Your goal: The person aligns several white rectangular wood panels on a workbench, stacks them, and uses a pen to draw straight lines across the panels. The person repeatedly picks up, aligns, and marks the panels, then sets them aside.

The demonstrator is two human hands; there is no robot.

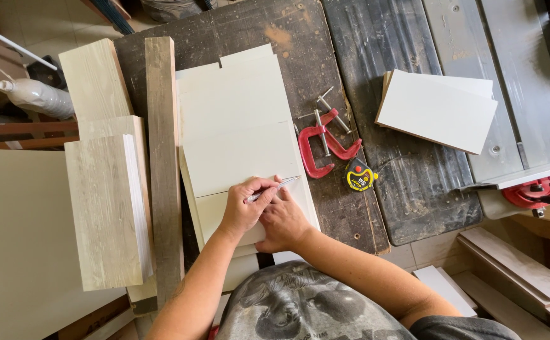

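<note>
The left hand (242, 211) grips a pen (274, 188), tip at 2 o'clock on the top white panel (237, 157). The right hand (282, 221) lies flat — steadying the stack. Red clamps (322, 143) rest at 3 o'clock.

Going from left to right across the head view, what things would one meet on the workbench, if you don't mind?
Pale wood-grain boards → long grey wooden batten → cream laminate panels → red metal C-clamps → yellow-black tape measure → white rectangular panels.

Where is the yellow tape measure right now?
In the head view, the tape measure lies on the dark bench top, just right of the white panels and below the red clamps, beyond the right hand.
</note>
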